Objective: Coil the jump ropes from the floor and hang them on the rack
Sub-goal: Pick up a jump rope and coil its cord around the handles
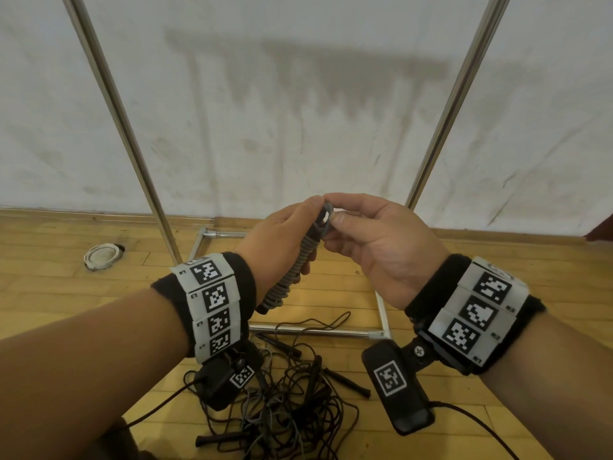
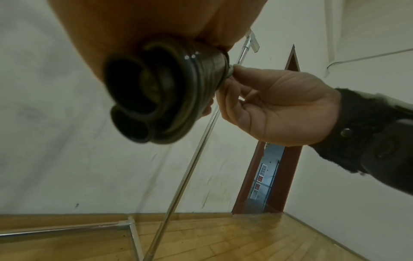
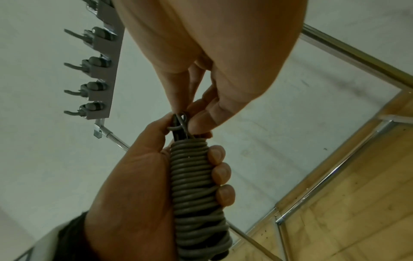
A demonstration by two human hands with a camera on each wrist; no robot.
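The lower end of the coiled jump rope [image 1: 289,275] disappears behind the left wrist band in the head view, and its handles are buried under the grey wraps. In the left wrist view the coil's near end fills the frame as a dark blur, and the left hand [image 2: 156,21] is cut off by the top edge. The right hand [image 3: 208,58] is likewise cropped at the top of its own wrist view, its fingertips [image 3: 198,121] covering part of the small loop. The rack [image 1: 116,121] runs out past the top edge, so its hooks go unseen there. The tangled ropes [image 1: 285,410] on the floor overlap too densely to count.
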